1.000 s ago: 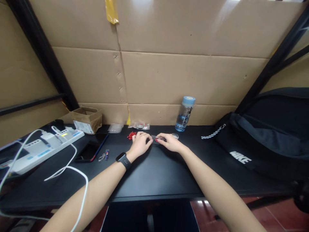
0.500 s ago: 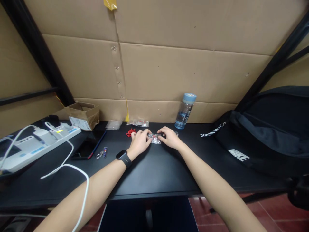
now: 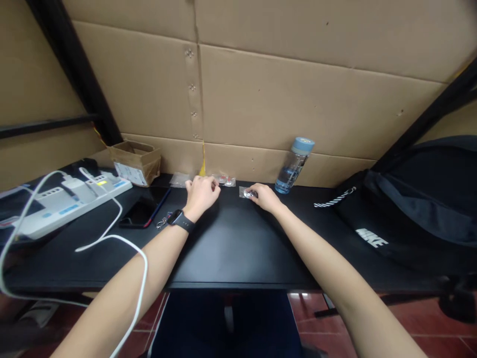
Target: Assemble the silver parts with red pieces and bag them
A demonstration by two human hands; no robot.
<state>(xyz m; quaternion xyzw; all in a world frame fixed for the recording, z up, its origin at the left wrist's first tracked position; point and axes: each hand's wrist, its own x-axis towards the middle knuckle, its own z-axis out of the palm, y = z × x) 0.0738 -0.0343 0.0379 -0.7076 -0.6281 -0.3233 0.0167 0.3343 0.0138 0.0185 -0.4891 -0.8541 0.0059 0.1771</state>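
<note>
A small clear plastic packet [image 3: 244, 192] with something shiny in it lies low over the black table, its right end under the fingers of my right hand [image 3: 265, 198]. Thumb and fingertips of that hand are closed on the packet. To the left, my left hand [image 3: 202, 195], with a black watch [image 3: 180, 219] on its wrist, is held palm down with bent fingers. A gap shows between its thumb and index finger, and nothing is visible in it. The area below this hand is hidden. Just behind it lies another clear packet with red pieces [image 3: 228, 181].
A flat clear bag [image 3: 180, 180] and a cardboard box [image 3: 136, 161] stand along the cardboard wall. Left are a phone [image 3: 143, 211], a keyring [image 3: 162, 221], a power strip [image 3: 70, 206] and a white cable [image 3: 126, 241]. Right are a water bottle [image 3: 293, 166] and a black backpack [image 3: 406, 214].
Both hands were together at the packet. My left hand has let go and moved left, over where the red cluster lay, now hidden. My right hand keeps the packet. The view has shifted slightly.
</note>
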